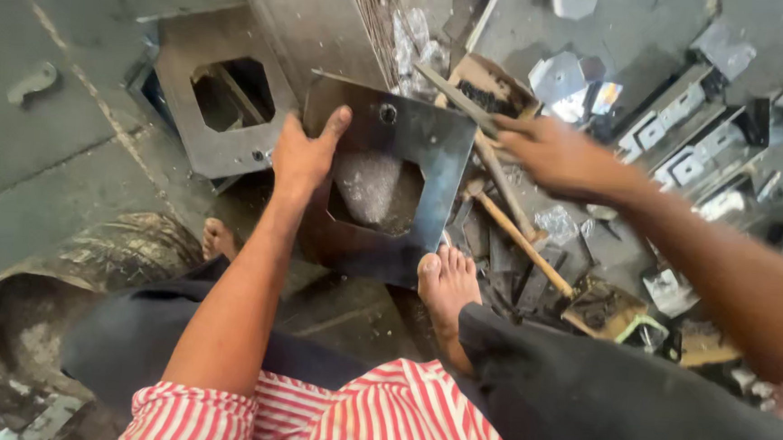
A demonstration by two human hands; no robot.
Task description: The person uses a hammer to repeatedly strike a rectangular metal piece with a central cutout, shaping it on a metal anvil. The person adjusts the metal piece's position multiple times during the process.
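- The left hand (303,156) grips the near-left edge of a square steel plate (415,135) with an octagonal cut-out; its fingers are clamped over the rim, thumb on top. The plate stands tilted on the floor (42,162), its near corner just beside the right foot (446,282).
- The right hand (550,153) reaches to the right of the plate, fingers closed around a flat metal file or bar (458,97) that points far-left over the plate's far-right corner.
- As a judgement: the plate would sit steadier with its lower edge braced firmly on the floor against the foot, so the tool's push does not swing it.
- The left fingers are best kept off the cut-out's inner edge, which looks sharp.
- A wooden-handled hammer (521,242) lies just right of the plate, within easy reach of the right hand.
- A second plate (184,126) with the same cut-out lies at far left, apart from the first.
- Loose metal scraps (688,111) crowd the far right; bare feet are near them, so any shift of the plate calls for care.
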